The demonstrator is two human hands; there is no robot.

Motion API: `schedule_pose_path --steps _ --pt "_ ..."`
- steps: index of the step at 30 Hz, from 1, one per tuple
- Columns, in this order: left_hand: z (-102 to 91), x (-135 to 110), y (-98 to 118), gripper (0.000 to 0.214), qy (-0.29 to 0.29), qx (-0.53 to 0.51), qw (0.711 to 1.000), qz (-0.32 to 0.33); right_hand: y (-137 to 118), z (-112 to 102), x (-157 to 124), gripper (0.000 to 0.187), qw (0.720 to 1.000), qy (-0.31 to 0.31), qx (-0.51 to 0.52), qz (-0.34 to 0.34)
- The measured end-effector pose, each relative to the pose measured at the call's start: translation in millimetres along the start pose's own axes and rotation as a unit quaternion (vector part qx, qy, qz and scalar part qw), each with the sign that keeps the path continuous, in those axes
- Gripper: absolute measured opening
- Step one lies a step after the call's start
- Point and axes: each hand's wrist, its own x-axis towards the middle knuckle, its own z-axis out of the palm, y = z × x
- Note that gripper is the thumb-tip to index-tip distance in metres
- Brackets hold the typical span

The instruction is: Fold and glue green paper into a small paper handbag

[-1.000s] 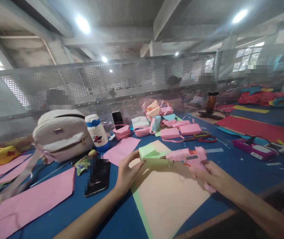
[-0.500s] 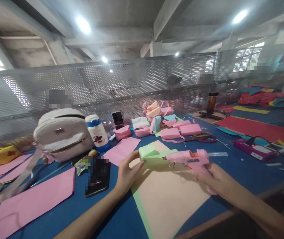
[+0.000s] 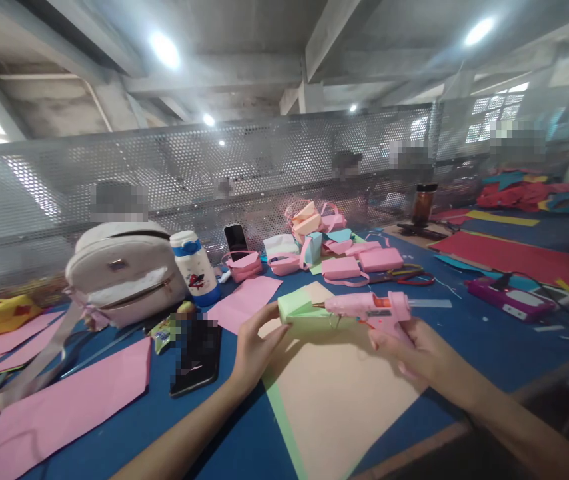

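My right hand point(image 3: 414, 350) is clamped on the pink glue gun point(image 3: 372, 310), its nozzle pointing frame-left onto the green paper box point(image 3: 297, 308). My left hand point(image 3: 254, 347) grips the box's left end.

Pink glue gun point(image 3: 369, 308), pale green folded paper point(image 3: 300, 311) and a peach sheet point(image 3: 334, 393) edged in green stand out on the blue worktop point(image 3: 464, 347); pink sheet point(image 3: 64, 407) by its left edge, white bag point(image 3: 119, 273), blue-banded white bottle point(image 3: 194, 267), red sheet point(image 3: 514, 257) at right edge.

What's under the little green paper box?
Below the green paper box lies a peach paper sheet with a green edge, on the blue table. The box's underside faces away, unseen.
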Motion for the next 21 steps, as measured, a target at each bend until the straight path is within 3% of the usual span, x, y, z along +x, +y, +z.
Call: schedule_pose_path --steps 6,12,16,21 --pt "0.1 0.6 1.4 0.027 -0.003 -0.005 1.0 0.0 9.1 -13.0 -4.5 0.053 1.0 -0.009 -0.002 0.015" --pt "0.3 0.2 1.0 0.026 0.001 0.003 1.0 0.0 10.3 1.7 -4.3 0.055 0.998 -0.052 0.039 0.005" --pt "-0.4 -0.2 0.4 0.027 0.001 0.01 1.0 0.003 9.7 7.5 6.8 0.061 0.997 -0.022 0.076 -0.002" --pt "0.0 0.5 -0.6 0.028 0.001 0.004 1.0 0.003 16.5 -5.4 6.5 0.057 0.999 0.028 0.045 -0.002"
